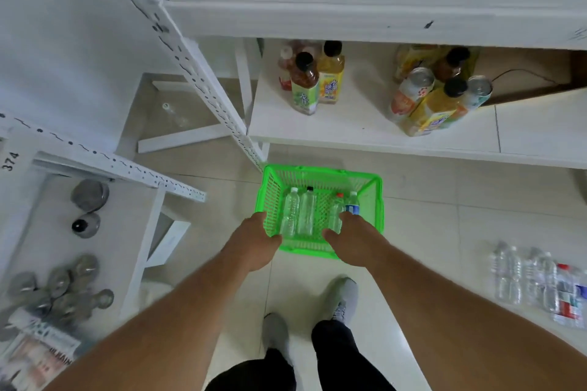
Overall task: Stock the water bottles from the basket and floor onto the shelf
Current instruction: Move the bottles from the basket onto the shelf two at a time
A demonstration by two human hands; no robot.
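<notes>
A: How many bottles are in the green basket (320,178)?

B: Four clear water bottles (306,211), lying side by side, caps toward twelve o'clock: white cap, black cap, red cap, and one with a blue label at the three o'clock end.

A: And on the floor?

B: A loose cluster of clear bottles (540,282) lies at four o'clock from the basket, well apart; too blurred to count exactly.

A: The hands?

B: The left hand (254,243) has its grip curled round the basket's near left rim. The right hand (349,240) is over the near right part, fingers reaching down at the red-capped bottle; whether that grip has closed on it, I cannot tell.

A: The shelf (365,124)?

B: At twelve o'clock, carrying tea and juice bottles and cans.
</notes>
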